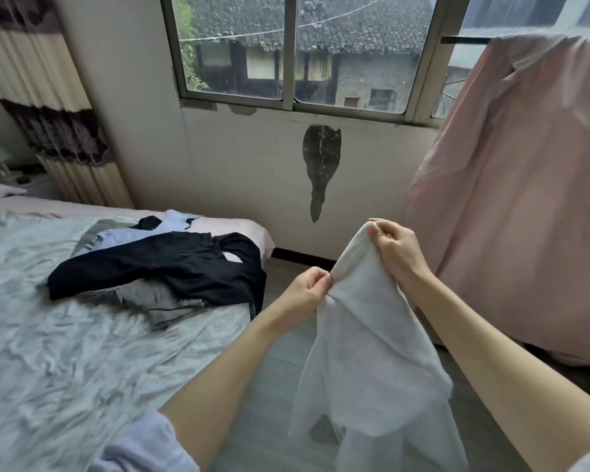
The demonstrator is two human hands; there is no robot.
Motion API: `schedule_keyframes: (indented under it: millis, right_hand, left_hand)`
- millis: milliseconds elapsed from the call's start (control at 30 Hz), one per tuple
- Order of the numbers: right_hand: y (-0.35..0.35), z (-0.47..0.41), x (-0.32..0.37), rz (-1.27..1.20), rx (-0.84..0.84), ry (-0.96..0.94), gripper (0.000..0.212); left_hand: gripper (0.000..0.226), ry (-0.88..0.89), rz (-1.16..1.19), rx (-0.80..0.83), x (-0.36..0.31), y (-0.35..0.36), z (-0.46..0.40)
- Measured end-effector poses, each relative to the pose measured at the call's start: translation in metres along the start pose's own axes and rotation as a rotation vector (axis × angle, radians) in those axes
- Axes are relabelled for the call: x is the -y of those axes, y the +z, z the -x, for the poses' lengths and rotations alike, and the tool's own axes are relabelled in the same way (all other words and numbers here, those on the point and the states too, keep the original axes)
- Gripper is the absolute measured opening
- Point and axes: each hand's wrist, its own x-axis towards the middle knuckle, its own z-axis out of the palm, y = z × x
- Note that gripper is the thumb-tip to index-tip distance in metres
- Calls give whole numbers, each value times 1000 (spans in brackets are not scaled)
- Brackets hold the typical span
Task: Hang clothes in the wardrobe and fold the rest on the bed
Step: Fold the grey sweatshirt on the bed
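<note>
From the head camera I see my left hand (pixel 305 291) and right hand (pixel 394 248) each pinching the top edge of the pale grey garment (pixel 372 342), held up over the floor, probably to find its shape. The pile of dark clothes (pixel 171 267) waits on the bed (pixel 65 352) to the left; the pink cloth (pixel 518 199) hangs close on my right.

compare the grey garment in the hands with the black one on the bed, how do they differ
The grey garment is pale; the black garment is dark. The grey one hangs in the air over the floor, pinched at its top edge by the left hand and right hand; the black one lies spread across a pile of other clothes on the bed, with no hand on it. Both are unfolded.
</note>
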Motion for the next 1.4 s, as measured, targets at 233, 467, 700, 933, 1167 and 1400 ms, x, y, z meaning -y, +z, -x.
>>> schedule_keyframes:
  millis: [233, 467, 700, 933, 1167, 1400]
  right_hand:
    - [-24, 1, 24, -430, 429, 245, 19]
    - [51, 26, 43, -250, 460, 151, 18]
    - [115, 19, 73, -304, 159, 211, 24]
    - [151, 23, 102, -264, 134, 114, 25]
    - [90, 40, 96, -109, 460, 260, 12]
    - [88, 47, 95, -342, 411, 342, 29]
  left_hand:
    - [18, 15, 262, -10, -52, -28, 17]
    - [16, 19, 122, -217, -42, -66, 44]
    - [106, -99, -83, -56, -41, -119, 119]
    - [30, -116, -402, -397, -16, -129, 148]
    - [31, -49, 369, -582, -70, -229, 136]
    - [71, -412, 1052, -688, 19, -198, 131]
